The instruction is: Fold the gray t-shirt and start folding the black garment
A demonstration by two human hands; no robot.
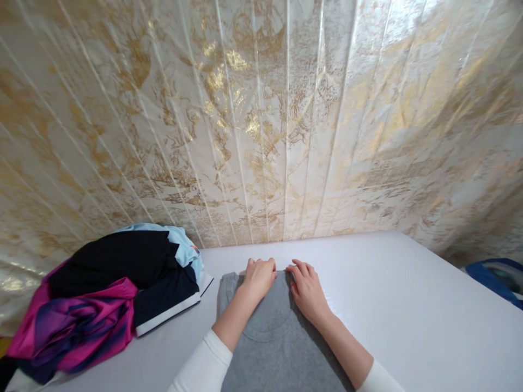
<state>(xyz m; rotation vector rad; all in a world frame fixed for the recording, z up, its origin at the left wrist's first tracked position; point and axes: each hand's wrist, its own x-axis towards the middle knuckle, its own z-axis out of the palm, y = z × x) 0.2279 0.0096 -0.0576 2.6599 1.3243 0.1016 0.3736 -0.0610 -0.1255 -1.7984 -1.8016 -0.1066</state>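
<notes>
A grey T-shirt (273, 348) lies on the white table in front of me, its round neckline showing and one sleeve folded in at the far left. My left hand (260, 277) is closed at the shirt's far edge, fingers curled down over the fabric; the fingertips are partly hidden. Close by, my right hand (307, 291) rests at the far right corner of the shirt. Its fingers are bent but apart, and the thumb lies over the grey cloth.
Left of the shirt is a heap of clothes: a black garment (110, 261), a pink and purple one (85, 326), a navy piece with white trim (167, 299) and a light blue one (186, 245). A gold-patterned curtain (261, 136) hangs behind the white table (408, 305). A blue item (490, 277) sits at far right.
</notes>
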